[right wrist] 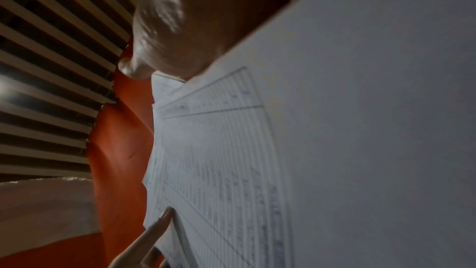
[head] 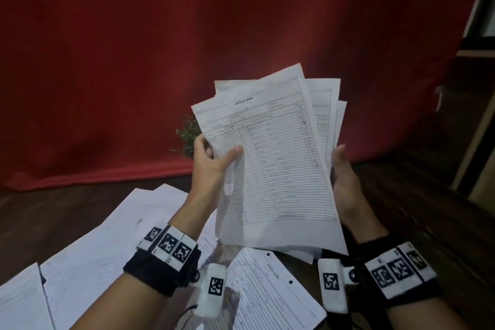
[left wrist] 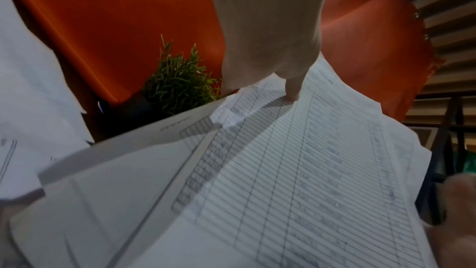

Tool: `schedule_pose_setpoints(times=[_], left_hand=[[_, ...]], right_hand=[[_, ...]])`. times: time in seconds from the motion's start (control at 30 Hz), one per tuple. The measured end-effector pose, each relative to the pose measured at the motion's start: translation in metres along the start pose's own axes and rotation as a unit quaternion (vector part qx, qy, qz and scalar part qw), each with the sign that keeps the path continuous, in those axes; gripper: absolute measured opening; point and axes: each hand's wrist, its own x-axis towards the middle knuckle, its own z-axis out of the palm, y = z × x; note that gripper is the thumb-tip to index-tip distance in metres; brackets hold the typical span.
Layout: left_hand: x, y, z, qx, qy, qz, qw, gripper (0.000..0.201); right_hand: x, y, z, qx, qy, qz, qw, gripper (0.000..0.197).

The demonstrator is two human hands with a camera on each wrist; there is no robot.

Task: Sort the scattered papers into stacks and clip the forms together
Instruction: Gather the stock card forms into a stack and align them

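Loose form point(head: 267, 292) on table, both hands holding fanned forms point(head: 273, 163) upright

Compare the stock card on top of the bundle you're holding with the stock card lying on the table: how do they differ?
The held stock card is raised in the air, gripped by the left hand with the right hand at the bundle's other edge; the table stock card lies flat and untouched. The held one fronts several fanned sheets; the table one shows punched holes along one edge. Both are ruled forms headed STOCK CARD.
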Motion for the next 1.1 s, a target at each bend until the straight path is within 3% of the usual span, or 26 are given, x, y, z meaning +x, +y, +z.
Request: schedule_pose_setpoints(times=[0.13, 0.3, 0.4, 0.5, 0.57, 0.6, 0.7, 0.77, 0.87, 0.97, 1.1], left_hand=[[-0.001, 0.014, -0.001, 0.064, -0.039, 0.058, 0.995, 0.056], [0.007, 0.037, 0.004, 0.113, -0.102, 0.171, 0.973, 0.058], [0.011, 0.037, -0.001, 0.106, -0.052, 0.203, 0.972, 0.062], [0.01, 0.022, -0.008, -0.04, -0.07, 0.039, 0.996, 0.076], [0.007, 0.009, -0.015, -0.043, -0.116, -0.048, 0.991, 0.089], [0.005, 0.004, -0.017, -0.025, -0.131, -0.066, 0.989, 0.081], [-0.001, 0.0, -0.008, 0.006, -0.08, -0.033, 0.996, 0.037], [-0.003, 0.007, 0.003, 0.008, -0.009, 0.057, 0.998, 0.026], [-0.003, 0.018, 0.014, 0.001, 0.019, 0.133, 0.991, 0.016], [0.0, 0.012, 0.007, 0.014, -0.008, 0.092, 0.996, 0.016], [0.005, -0.012, -0.016, 0.092, -0.131, -0.048, 0.986, 0.032]], right_hand=[[0.0, -0.006, 0.011, -0.069, 0.018, -0.062, 0.996, 0.058], [-0.001, -0.011, 0.011, -0.13, 0.018, -0.065, 0.989, 0.05], [0.0, -0.013, 0.009, -0.156, 0.062, -0.078, 0.983, 0.035], [-0.002, -0.014, 0.008, -0.089, 0.051, -0.063, 0.993, 0.036], [-0.004, -0.009, 0.007, -0.053, 0.034, -0.035, 0.997, 0.043], [-0.003, -0.006, 0.007, -0.045, 0.028, -0.019, 0.998, 0.043], [-0.002, 0.001, 0.015, -0.089, 0.047, -0.019, 0.995, 0.022], [-0.002, -0.001, 0.023, -0.125, 0.098, -0.068, 0.985, 0.005], [-0.004, -0.006, 0.03, -0.135, 0.098, -0.138, 0.976, 0.008], [-0.002, 0.005, 0.023, -0.128, 0.11, -0.097, 0.981, 0.005], [0.005, 0.031, 0.008, -0.149, 0.112, 0.0, 0.983, 0.017]])
